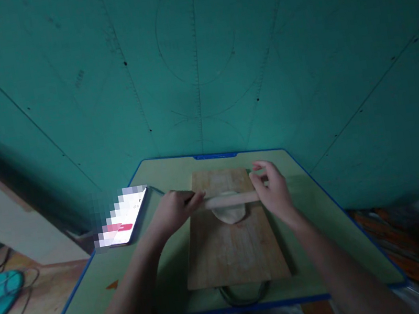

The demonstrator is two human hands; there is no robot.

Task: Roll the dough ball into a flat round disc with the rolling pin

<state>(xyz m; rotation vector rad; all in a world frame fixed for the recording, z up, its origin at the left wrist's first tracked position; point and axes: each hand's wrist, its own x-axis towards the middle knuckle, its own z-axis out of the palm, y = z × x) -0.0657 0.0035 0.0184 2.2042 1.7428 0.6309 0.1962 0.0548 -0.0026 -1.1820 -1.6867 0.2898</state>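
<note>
Beige rolling pin [232, 200] on dough [230, 215]; left hand [176, 209] clasping, right hand [274, 192] unclenched, touching; phone [130, 217] text illegible.

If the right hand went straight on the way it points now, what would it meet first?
Probably the green wall beyond the table: the right hand points forward and slightly left, though depth is unclear.

Nothing I can read with certainty, lit screen [128, 216] at left of frame, partly pixelated, its few characters illegible to me, green wall [219, 97], small dark stamp [79, 78] at upper left, too blurred to read.
</note>
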